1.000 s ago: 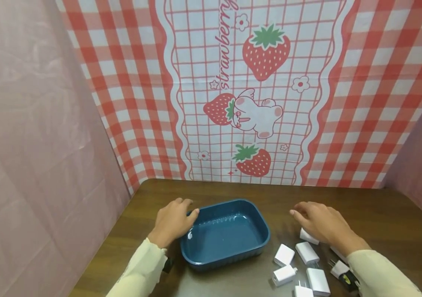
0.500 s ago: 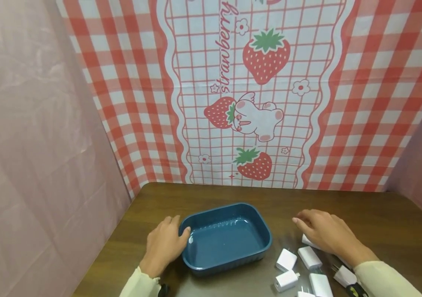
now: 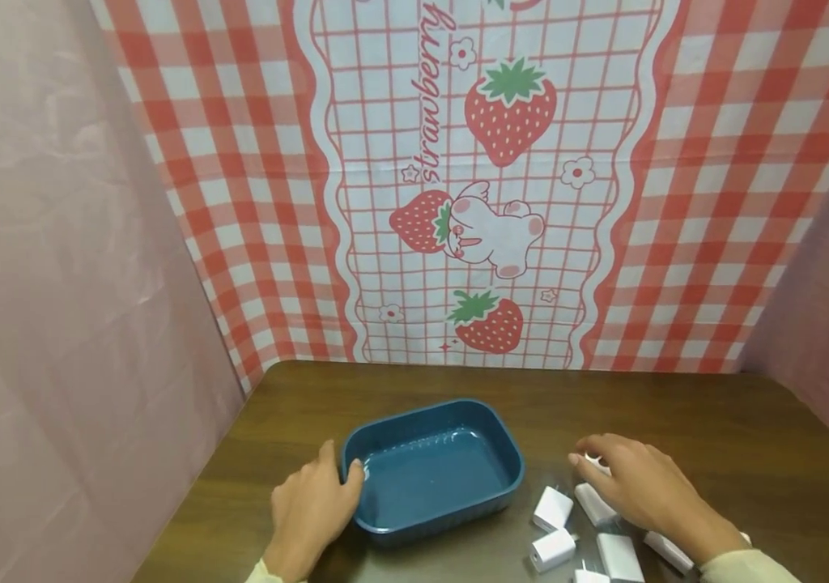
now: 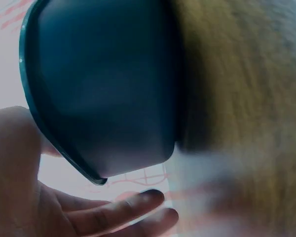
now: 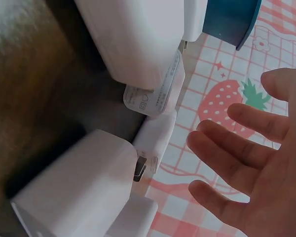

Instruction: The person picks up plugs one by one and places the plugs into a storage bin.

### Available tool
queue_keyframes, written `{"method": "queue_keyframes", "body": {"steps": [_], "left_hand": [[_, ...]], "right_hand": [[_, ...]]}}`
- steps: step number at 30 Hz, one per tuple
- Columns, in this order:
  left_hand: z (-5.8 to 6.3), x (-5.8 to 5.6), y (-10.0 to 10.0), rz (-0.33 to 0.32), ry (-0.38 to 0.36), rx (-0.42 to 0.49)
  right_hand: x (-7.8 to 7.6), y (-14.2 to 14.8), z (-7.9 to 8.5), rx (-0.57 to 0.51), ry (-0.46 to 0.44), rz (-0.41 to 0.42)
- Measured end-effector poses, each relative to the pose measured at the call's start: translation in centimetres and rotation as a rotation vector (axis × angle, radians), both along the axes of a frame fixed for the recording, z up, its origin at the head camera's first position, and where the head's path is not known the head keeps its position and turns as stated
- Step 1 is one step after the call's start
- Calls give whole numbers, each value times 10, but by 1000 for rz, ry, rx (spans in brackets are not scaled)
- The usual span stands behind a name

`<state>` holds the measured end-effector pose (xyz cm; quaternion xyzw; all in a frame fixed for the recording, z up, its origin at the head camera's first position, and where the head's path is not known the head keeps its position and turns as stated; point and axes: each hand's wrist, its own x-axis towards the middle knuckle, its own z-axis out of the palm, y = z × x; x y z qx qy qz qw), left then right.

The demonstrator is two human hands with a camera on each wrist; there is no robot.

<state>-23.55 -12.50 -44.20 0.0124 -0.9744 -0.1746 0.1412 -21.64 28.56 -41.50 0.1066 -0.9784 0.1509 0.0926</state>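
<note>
My left hand (image 3: pixel 312 510) is at the left end of the blue tray (image 3: pixel 436 478), thumb at the rim and the other fingers straight outside, apart from the wall in the left wrist view; whether the thumb presses, I cannot tell. The tray sits on the tabletop (image 3: pixel 531 397) nearer the left edge than the right, its length slanting toward the far edge. With so loose a hold, I judge a knock to its right end could swing it round or slide it toward the left edge. My right hand (image 3: pixel 651 490) hangs above the white adapters (image 3: pixel 553 508), fingers spread and gripping nothing that I can see. The adapters lie right of the tray and run toward the near side, whose edge is out of view. They are packed close, so reaching for the far adapter (image 3: pixel 595 461), seen between thumb and forefinger, could make my palm brush the middle adapter (image 3: pixel 595 504) just beneath it. My wrist hangs low over the side adapter (image 3: pixel 669 552) too, and could shove that toward the right edge. Metal prongs (image 5: pixel 140 168) stick out of at least one adapter; they could catch a neighbour or prick a fingertip. The smooth-looking casings may slip from a light pinch, and one dropped short would likely hit the tray's rim and bounce.
</note>
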Motion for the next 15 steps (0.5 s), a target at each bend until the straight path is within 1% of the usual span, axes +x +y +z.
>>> {"method": "queue_keyframes", "body": {"steps": [3, 6, 9, 13, 15], "left_hand": [[0, -1, -2, 11, -8, 34], [-1, -1, -2, -3, -16, 77], [-4, 0, -1, -17, -20, 117], [-8, 1, -3, -18, 21, 147], [-9, 0, -4, -14, 56, 158]], "right_hand": [[4, -3, 1, 8, -7, -13], [11, -3, 0, 26, 12, -18], [21, 0, -2, 54, 21, -40], [30, 0, -10, 92, -24, -71], [31, 0, -13, 98, -49, -67]]}}
